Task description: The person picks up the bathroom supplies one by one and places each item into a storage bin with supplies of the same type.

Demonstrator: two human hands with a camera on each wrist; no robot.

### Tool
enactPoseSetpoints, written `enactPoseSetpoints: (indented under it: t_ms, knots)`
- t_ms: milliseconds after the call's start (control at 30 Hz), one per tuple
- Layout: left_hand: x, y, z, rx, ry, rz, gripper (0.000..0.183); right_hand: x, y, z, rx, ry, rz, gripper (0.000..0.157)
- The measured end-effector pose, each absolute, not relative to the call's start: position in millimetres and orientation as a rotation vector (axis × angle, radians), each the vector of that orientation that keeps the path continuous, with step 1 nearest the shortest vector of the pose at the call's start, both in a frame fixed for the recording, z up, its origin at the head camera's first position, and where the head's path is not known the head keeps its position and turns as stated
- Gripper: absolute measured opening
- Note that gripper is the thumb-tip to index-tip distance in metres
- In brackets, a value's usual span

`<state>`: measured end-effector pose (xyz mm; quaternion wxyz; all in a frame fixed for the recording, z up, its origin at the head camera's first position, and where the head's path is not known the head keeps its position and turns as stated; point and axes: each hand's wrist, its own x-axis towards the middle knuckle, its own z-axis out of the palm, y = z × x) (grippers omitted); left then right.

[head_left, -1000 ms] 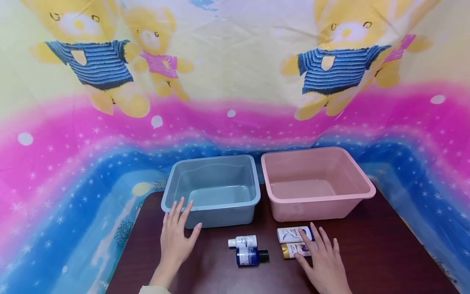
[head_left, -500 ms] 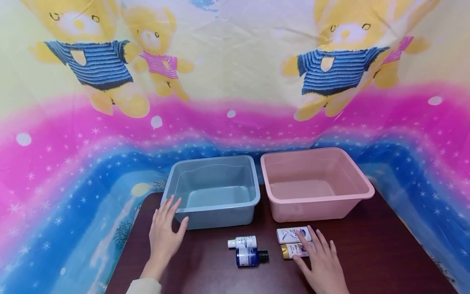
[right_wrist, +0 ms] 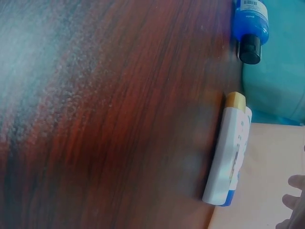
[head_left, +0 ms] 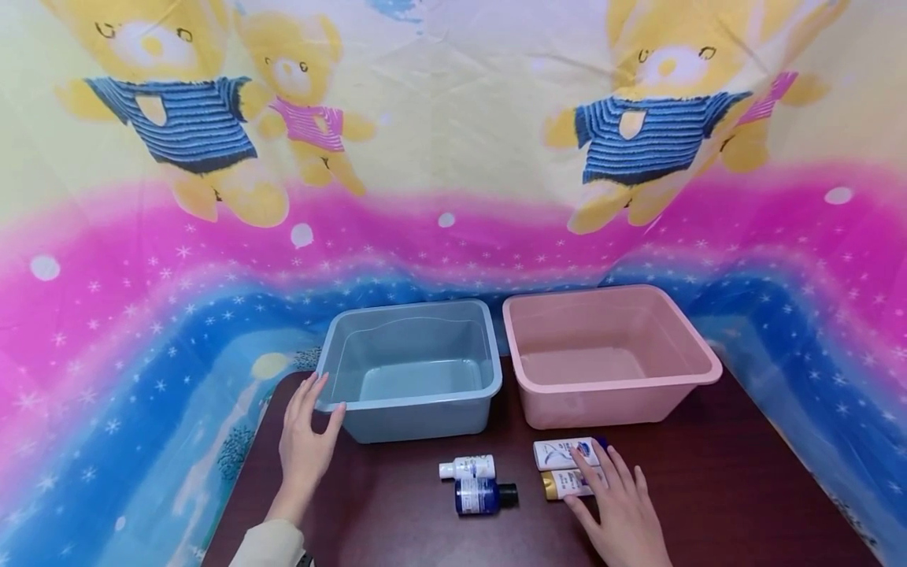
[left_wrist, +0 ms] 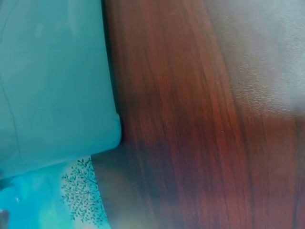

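Note:
My left hand (head_left: 306,445) is at the near left corner of the blue-grey plastic basin (head_left: 418,425), fingers extended and thumb apart, fingertips overlapping the rim in the head view. My right hand (head_left: 622,504) hovers with spread fingers over two bottles lying side by side: a white one (head_left: 560,454) with a dark blue end, and a gold-capped one (head_left: 567,483), partly hidden by the fingers. In the right wrist view the gold-capped bottle (right_wrist: 225,155) lies on the table, and fingertips (right_wrist: 296,181) show at the right edge.
Left of those bottles lie a small white bottle (head_left: 473,467) and a dark blue bottle (head_left: 477,497) with a black cap. A pink basin (head_left: 602,405) stands right of the blue-grey one. The dark wood table (head_left: 737,488) backs onto a bear-printed cloth (head_left: 439,197).
My left hand has moved left and slightly down, from the basin's front toward its left corner. My right hand has shifted slightly left. Bottles and basins stay in place.

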<state>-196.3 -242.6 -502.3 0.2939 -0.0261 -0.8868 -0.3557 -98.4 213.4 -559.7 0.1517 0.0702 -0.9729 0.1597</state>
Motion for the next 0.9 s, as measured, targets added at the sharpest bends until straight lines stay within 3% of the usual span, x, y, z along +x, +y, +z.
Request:
enactPoseSetpoints:
  t_ms: [567, 900]
  knots:
    - [-211.1, -260.4, -506.5, -0.075, -2.434, -1.226, 0.060, -97.6, 211.4, -562.0, 0.232, -2.823, 0.421, 0.062]
    - [-217.2, -266.0, -512.6, -0.058, -2.375, -1.397, 0.051, -98.1, 212.5, -561.0, 0.285, -2.778, 0.390, 0.064]
